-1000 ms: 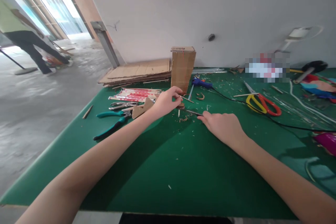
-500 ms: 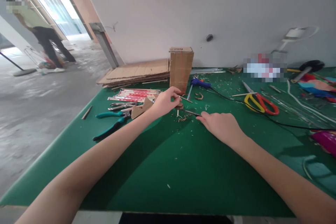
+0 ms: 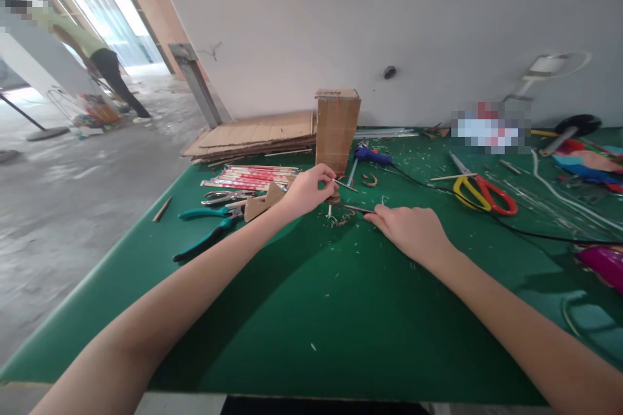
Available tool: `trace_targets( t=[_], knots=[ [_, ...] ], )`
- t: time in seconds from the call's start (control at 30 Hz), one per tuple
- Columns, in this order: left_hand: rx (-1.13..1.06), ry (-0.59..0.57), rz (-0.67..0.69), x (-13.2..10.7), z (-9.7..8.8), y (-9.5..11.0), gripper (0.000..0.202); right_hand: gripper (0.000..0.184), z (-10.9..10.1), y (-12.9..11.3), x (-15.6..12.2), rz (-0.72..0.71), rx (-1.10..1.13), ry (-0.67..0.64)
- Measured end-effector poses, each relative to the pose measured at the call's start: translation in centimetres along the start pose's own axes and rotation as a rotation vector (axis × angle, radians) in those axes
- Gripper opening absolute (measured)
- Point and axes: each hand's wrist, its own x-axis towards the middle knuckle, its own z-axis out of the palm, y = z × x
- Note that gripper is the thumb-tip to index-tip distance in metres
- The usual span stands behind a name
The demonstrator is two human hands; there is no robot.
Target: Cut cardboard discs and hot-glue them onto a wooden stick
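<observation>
My left hand (image 3: 310,189) is closed in a pinch at the middle of the green table (image 3: 311,311), on a small brown cardboard piece (image 3: 333,198) partly hidden by the fingers. A thin stick (image 3: 345,185) sticks out beside the fingertips. My right hand (image 3: 413,230) is wrapped round a slim, dark, knife-like tool (image 3: 357,209). Its tip points left at the cardboard piece; whether they touch, I cannot tell. Small shavings (image 3: 341,220) lie beneath. Just behind my left hand stands an upright cardboard box (image 3: 337,130).
Teal-handled pliers (image 3: 207,240), red-and-white wrapped sticks (image 3: 253,176) and stacked cardboard sheets (image 3: 257,133) lie left. A blue glue gun (image 3: 374,155) trails a black cord rightward past scissors (image 3: 484,193). A white board (image 3: 292,32) rises behind. A person (image 3: 92,45) bends over at far left.
The person in the background has bent further forward. My hands keep nearly the same pose; the whole view has shifted slightly.
</observation>
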Motion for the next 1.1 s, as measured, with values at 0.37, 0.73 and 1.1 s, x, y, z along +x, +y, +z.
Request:
trace_targets(
  t=[0.37, 0.73, 1.1],
  knots=[
    [0.024, -0.009, 0.002, 0.01, -0.18, -0.06, 0.012, 0.047, 0.06, -0.2, -0.3, -0.122, -0.007, -0.063],
    [0.022, -0.006, 0.013, 0.09, -0.23, -0.53, 0.011, 0.048, 0.37, -0.27, -0.14, -0.063, -0.018, -0.021],
    [0.029, -0.002, 0.006, 0.12, -0.25, -0.48, 0.011, 0.049, 0.44, -0.39, -0.37, -0.063, -0.037, 0.023]
  ],
)
